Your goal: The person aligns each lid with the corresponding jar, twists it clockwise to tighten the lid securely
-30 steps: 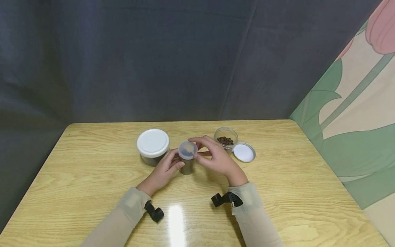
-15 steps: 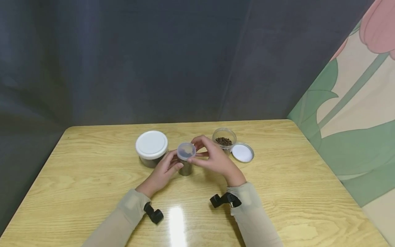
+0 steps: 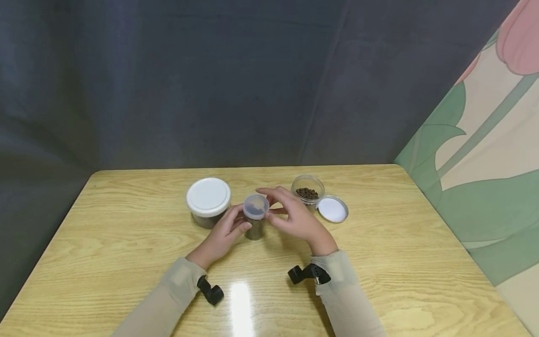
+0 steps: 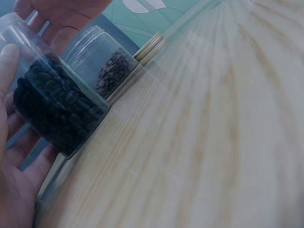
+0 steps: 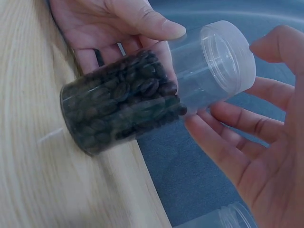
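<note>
A clear cylindrical jar (image 5: 121, 102), partly filled with dark coffee beans, stands upright on the table. Its screw lid (image 3: 256, 206) is translucent and sits on the mouth. From the left, my left hand (image 3: 223, 231) grips the jar's body, thumb on the near side. My right hand (image 3: 296, 219) holds the lid by its rim, index finger at the back and thumb in front. In the right wrist view the right fingers (image 5: 237, 118) curl beneath the lid and jar neck. The left wrist view shows the same jar (image 4: 57, 99) close up, its top cut off.
A tub with a white lid (image 3: 208, 196) stands just left of the jar. Behind the right hand is an uncovered clear jar (image 3: 308, 181) with a few brown beans. Beside it lies a round lid (image 3: 332, 208), white inside up. A dark curtain (image 3: 219, 93) hangs behind the table.
My right fingers slid round the lid's rim, thumb coming forward at half a second ago, and now stand back near their earlier place. The left hand keeps its grip on the jar.
</note>
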The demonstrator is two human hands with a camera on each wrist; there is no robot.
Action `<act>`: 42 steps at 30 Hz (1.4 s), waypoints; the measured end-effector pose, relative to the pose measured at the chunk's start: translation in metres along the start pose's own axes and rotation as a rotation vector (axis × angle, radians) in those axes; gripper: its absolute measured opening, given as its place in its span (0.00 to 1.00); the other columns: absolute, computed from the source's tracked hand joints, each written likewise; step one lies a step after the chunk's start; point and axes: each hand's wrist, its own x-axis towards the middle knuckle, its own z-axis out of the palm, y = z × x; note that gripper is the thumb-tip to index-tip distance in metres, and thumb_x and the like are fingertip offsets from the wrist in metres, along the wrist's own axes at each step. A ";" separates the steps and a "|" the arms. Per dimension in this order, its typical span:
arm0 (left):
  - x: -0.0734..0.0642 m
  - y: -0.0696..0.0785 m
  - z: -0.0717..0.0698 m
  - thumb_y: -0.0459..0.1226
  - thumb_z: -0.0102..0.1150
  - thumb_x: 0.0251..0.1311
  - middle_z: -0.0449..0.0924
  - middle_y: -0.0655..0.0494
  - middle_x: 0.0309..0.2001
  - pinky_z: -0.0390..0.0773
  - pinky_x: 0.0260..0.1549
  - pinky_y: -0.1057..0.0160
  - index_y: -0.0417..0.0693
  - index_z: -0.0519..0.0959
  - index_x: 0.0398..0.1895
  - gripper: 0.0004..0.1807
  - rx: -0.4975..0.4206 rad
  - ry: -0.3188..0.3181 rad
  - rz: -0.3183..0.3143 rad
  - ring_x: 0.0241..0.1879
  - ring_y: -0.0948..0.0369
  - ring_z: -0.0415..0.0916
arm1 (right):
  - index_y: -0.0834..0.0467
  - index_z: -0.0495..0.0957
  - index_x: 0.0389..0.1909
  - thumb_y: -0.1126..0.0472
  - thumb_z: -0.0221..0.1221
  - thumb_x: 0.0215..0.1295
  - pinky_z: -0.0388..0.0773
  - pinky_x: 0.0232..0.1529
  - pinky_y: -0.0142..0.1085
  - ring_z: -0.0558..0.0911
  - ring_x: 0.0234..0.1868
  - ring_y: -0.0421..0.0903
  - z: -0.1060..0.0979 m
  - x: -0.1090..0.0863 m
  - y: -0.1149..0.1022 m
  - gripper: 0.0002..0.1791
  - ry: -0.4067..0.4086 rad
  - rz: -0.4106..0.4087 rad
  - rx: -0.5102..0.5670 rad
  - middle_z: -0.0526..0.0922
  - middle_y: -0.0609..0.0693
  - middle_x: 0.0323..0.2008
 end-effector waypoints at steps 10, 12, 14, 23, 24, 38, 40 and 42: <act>0.000 -0.001 0.000 0.34 0.52 0.75 0.64 0.37 0.67 0.72 0.66 0.53 0.36 0.61 0.73 0.27 0.011 0.000 0.006 0.67 0.42 0.68 | 0.57 0.73 0.66 0.59 0.65 0.67 0.85 0.51 0.40 0.78 0.51 0.47 0.001 0.000 0.000 0.27 0.013 0.015 -0.012 0.78 0.52 0.50; 0.000 -0.001 0.000 0.34 0.52 0.75 0.64 0.37 0.67 0.72 0.66 0.53 0.36 0.62 0.73 0.27 0.014 0.002 0.008 0.66 0.42 0.68 | 0.57 0.73 0.65 0.58 0.66 0.66 0.85 0.51 0.40 0.79 0.51 0.47 0.001 0.000 -0.001 0.27 0.017 0.034 -0.012 0.79 0.52 0.51; 0.000 -0.002 0.000 0.35 0.52 0.76 0.64 0.38 0.67 0.72 0.66 0.53 0.36 0.62 0.73 0.27 0.013 0.000 0.009 0.67 0.42 0.68 | 0.58 0.73 0.64 0.58 0.68 0.66 0.85 0.51 0.40 0.79 0.51 0.48 0.001 0.001 -0.001 0.27 0.019 0.056 -0.006 0.79 0.51 0.51; 0.000 -0.001 0.000 0.34 0.52 0.76 0.64 0.39 0.67 0.72 0.66 0.53 0.37 0.62 0.73 0.27 0.009 -0.003 0.005 0.67 0.43 0.68 | 0.60 0.71 0.59 0.60 0.71 0.62 0.85 0.49 0.38 0.79 0.50 0.48 0.003 0.003 -0.004 0.28 0.039 0.071 0.045 0.78 0.53 0.47; 0.000 -0.002 0.000 0.34 0.52 0.76 0.65 0.39 0.67 0.72 0.66 0.53 0.37 0.62 0.73 0.27 0.010 -0.002 0.007 0.66 0.43 0.68 | 0.60 0.71 0.60 0.60 0.71 0.62 0.85 0.49 0.38 0.79 0.49 0.48 0.003 0.003 -0.005 0.29 0.039 0.069 0.048 0.78 0.53 0.47; 0.000 -0.003 0.000 0.34 0.52 0.75 0.64 0.37 0.67 0.72 0.66 0.54 0.36 0.62 0.73 0.27 0.005 0.002 0.016 0.67 0.42 0.68 | 0.56 0.71 0.71 0.59 0.62 0.69 0.85 0.51 0.39 0.77 0.52 0.47 0.001 0.001 -0.001 0.29 0.006 -0.011 -0.017 0.77 0.53 0.50; 0.000 -0.004 0.000 0.34 0.52 0.75 0.64 0.37 0.68 0.71 0.67 0.54 0.37 0.62 0.73 0.27 0.006 0.001 0.017 0.67 0.42 0.68 | 0.55 0.72 0.70 0.58 0.62 0.68 0.84 0.51 0.38 0.77 0.52 0.47 0.001 0.001 -0.001 0.29 0.009 -0.009 -0.025 0.77 0.52 0.49; 0.001 -0.004 0.000 0.35 0.52 0.75 0.64 0.37 0.68 0.71 0.67 0.54 0.37 0.62 0.73 0.27 0.007 0.000 0.016 0.67 0.42 0.68 | 0.55 0.73 0.69 0.58 0.62 0.68 0.84 0.51 0.38 0.76 0.52 0.46 0.001 0.001 -0.001 0.28 0.012 -0.004 -0.029 0.77 0.51 0.48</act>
